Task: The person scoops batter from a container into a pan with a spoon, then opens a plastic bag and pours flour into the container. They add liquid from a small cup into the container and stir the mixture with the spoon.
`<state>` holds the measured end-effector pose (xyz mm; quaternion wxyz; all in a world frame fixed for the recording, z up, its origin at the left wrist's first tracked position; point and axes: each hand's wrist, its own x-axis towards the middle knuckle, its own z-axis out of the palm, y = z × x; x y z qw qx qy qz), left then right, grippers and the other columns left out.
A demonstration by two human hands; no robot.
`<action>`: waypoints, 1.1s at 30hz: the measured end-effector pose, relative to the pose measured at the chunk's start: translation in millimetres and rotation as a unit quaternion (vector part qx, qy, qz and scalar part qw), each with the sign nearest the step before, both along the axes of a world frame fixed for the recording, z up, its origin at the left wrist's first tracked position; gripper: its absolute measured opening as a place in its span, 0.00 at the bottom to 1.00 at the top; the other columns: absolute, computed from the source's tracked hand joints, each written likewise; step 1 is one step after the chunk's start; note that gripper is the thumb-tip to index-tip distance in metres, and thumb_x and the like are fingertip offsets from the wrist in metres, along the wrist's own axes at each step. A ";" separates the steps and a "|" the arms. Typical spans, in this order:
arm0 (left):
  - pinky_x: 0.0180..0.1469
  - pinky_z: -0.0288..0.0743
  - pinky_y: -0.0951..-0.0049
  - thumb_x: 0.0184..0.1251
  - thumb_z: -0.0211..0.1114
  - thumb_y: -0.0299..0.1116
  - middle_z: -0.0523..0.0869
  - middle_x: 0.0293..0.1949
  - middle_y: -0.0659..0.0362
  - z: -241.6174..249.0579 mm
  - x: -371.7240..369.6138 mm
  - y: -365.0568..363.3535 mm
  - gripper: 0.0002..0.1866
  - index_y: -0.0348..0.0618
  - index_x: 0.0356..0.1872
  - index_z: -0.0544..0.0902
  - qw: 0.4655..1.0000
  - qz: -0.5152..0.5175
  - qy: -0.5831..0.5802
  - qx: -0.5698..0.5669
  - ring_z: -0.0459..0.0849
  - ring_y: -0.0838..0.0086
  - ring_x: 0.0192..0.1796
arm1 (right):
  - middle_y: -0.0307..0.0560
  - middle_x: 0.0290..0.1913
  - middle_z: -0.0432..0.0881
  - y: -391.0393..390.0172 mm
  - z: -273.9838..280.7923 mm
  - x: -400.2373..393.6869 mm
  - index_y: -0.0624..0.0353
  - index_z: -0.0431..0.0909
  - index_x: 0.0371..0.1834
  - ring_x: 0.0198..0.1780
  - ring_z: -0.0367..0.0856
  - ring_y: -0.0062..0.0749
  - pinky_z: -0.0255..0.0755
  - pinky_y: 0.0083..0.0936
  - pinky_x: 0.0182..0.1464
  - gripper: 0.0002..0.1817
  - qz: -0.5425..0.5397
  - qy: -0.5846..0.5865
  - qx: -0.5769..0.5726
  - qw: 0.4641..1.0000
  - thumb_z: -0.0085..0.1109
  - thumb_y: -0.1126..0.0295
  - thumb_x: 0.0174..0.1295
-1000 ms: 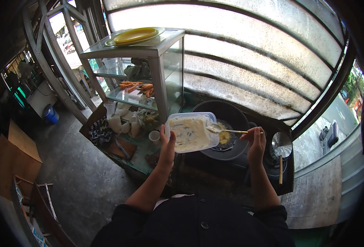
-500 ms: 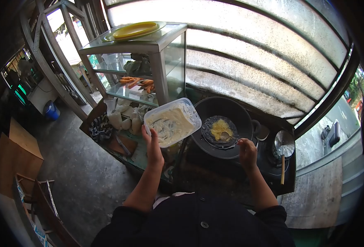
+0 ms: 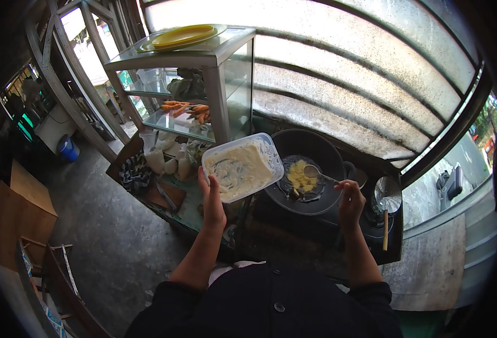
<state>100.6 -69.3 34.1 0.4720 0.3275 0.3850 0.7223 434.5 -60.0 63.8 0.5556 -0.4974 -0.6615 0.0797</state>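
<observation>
Corrugated sheeting [image 3: 344,73] glows pale behind the counter [image 3: 191,205], a glass cabinet [image 3: 223,101] standing at 11 o'clock, and here in front, both hands are busy! The right hand [image 3: 351,205] has its fingers pinched round the spoon [image 3: 311,170] by the handle end. Follow that handle: it runs from about 4 o'clock at the fingers to 10 at the bowl, and there's the bowl, over the yellow food [image 3: 300,181] inside the wok [image 3: 328,149]. Touching it or just above? Can't tell from this angle.

Across to the left hand [image 3: 212,205], clasping the tub [image 3: 268,147] by its near left side. The tub is tilted towards the viewer, pale batter [image 3: 240,172] spread inside, its long axis on an 8-to-2 line, with the 2 o'clock end pointing at the wok. From this hand the wok sits at 2; from the right, at 10, and it's the right that's nearer the food, 1 spoon-handle away!
</observation>
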 end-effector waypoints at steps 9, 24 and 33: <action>0.77 0.45 0.61 0.73 0.48 0.63 0.52 0.76 0.47 1.9 11.3 -1.9 0.47 0.41 0.78 0.41 0.995 -0.064 0.047 0.056 0.53 0.61 0.77 | 0.47 0.34 0.85 -12.3 33.6 -44.2 0.62 0.78 0.38 0.37 0.85 0.30 0.75 0.25 0.45 0.13 0.154 0.115 0.024 0.981 0.50 0.65 0.75; 0.76 0.45 0.63 0.71 0.48 0.66 0.53 0.75 0.48 14.9 6.1 -13.8 0.48 0.41 0.78 0.44 0.981 -0.141 0.104 0.083 0.53 0.62 0.77 | 0.48 0.33 0.86 -20.9 41.2 -52.9 0.67 0.78 0.38 0.36 0.85 0.28 0.79 0.25 0.43 0.12 0.266 0.095 -0.114 0.953 0.49 0.69 0.75; 0.76 0.45 0.63 0.73 0.48 0.63 0.53 0.75 0.48 18.3 2.9 -12.2 0.47 0.39 0.78 0.43 0.989 -0.101 0.077 0.070 0.54 0.62 0.76 | 0.45 0.26 0.82 -11.9 36.1 -35.4 0.63 0.74 0.36 0.28 0.83 0.24 0.76 0.20 0.35 0.17 0.152 0.213 -0.101 0.960 0.42 0.63 0.78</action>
